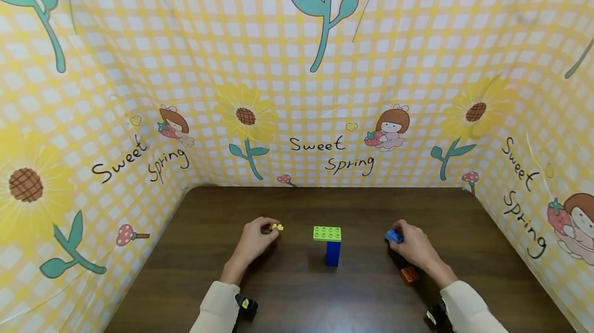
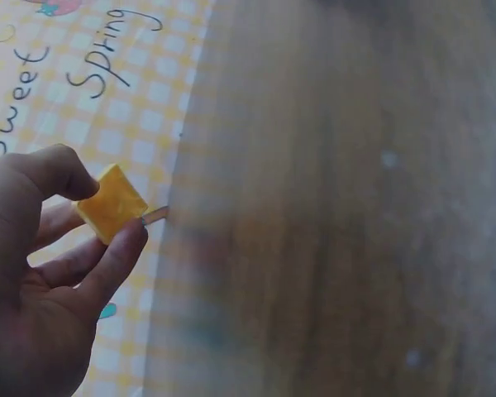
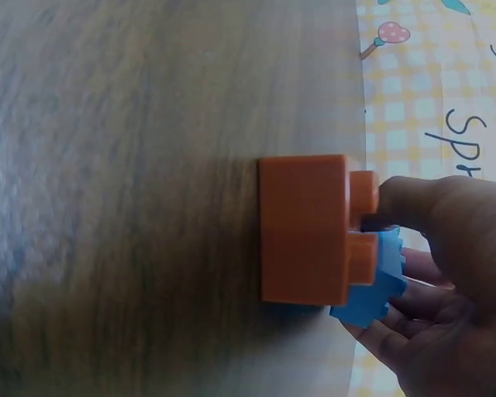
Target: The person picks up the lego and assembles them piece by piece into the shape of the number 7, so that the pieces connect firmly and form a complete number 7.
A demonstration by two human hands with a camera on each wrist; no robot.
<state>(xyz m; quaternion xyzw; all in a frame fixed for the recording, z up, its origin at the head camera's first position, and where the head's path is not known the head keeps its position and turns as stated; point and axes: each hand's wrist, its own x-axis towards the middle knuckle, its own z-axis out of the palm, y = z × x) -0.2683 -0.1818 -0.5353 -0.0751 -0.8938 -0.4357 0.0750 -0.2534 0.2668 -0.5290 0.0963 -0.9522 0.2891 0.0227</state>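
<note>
In the head view my left hand point(image 1: 257, 239) pinches a small yellow toy brick point(image 1: 276, 227), just above or at the table; I cannot tell which. The left wrist view shows that yellow brick point(image 2: 113, 208) between thumb and fingers, with a flat square face visible. My right hand point(image 1: 414, 243) grips a blue brick point(image 1: 394, 236) with studs. An orange-red brick point(image 1: 409, 275) sits on the table nearer me. In the right wrist view this orange brick point(image 3: 304, 231) partly covers the blue brick point(image 3: 372, 289). Between my hands stands a dark blue upright point(image 1: 332, 253), topped by a lime green studded plate point(image 1: 327, 233) that overhangs leftward.
The dark wood table point(image 1: 297, 297) backs onto a yellow checked cloth point(image 1: 325, 90) at the rear and both sides. Black wrist cameras are strapped on at each cuff, the left one point(image 1: 247, 307) and the right one point(image 1: 437, 315).
</note>
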